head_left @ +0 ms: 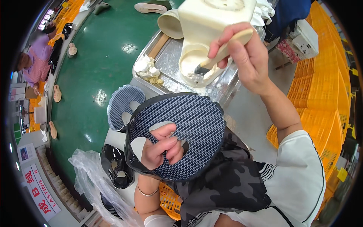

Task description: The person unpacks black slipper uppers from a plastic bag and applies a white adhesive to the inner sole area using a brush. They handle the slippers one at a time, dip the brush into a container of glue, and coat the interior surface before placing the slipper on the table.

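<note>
My left hand (160, 151) grips a rounded shoe upper (196, 128), its fingers curled through the cutouts. The upper's dark woven mesh side faces up, and black shiny material shows along its edge. In my right hand (249, 60) is a brush (227, 53) with a pale wooden handle. Its dark bristles dip into the round well of a cream plastic glue pot (211, 26), where white paste coats the bottom and sides. A similar mesh piece (119, 104) lies just left of the held upper. Below it, a black shiny upper (116, 168) rests near a clear plastic bag (87, 170).
The pot stands in a metal tray (170, 77) with a crumpled white wad (145, 68). A green surface (79, 109) runs along the left, with pale shoe pieces (57, 93) at its far edge. A person (36, 64) works beyond. Orange crates (321, 90) line the right.
</note>
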A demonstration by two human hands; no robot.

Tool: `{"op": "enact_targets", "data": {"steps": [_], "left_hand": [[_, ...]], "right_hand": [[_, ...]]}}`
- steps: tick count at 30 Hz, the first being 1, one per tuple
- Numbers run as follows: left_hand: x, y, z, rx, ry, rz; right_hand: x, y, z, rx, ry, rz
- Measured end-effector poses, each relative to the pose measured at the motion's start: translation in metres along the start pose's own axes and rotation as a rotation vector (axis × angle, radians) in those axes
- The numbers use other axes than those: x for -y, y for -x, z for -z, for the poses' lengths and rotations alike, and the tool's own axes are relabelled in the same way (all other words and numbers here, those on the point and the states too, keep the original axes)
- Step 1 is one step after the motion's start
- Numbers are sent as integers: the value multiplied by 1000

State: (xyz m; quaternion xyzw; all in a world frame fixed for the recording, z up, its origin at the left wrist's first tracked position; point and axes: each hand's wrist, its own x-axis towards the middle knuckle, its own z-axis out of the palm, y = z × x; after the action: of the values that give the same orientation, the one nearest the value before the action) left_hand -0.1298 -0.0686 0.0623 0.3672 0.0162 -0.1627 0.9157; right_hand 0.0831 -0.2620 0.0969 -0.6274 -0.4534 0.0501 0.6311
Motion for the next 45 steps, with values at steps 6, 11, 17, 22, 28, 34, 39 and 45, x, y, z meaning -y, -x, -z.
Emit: {"op": "enact_targets", "data": {"steps": [6, 11, 17, 22, 28, 34, 39, 45], "left_hand": [[8, -19, -8, 100, 199, 141], [4, -25, -29, -70, 194, 248], [-1, -15, -28, -176, 75, 231], [12, -14, -16, -61, 22, 58], [15, -4, -15, -173, -83, -60], [20, 1, -10, -191, -176, -112], [23, 4, -11, -212, -297, -262], [42, 8, 1, -348, -293, -402]], "right_hand": [[13, -26, -16, 68, -197, 514], [13, -30, -32, 174, -122, 723], [22, -17, -5, 306, 193, 424], [30, -15, -17, 73, -121, 391], [23, -14, -14, 226, 120, 240], [27, -7, -17, 68, 32, 178], [20, 2, -21, 0, 54, 136], [11, 38, -18, -69, 62, -31]]}}
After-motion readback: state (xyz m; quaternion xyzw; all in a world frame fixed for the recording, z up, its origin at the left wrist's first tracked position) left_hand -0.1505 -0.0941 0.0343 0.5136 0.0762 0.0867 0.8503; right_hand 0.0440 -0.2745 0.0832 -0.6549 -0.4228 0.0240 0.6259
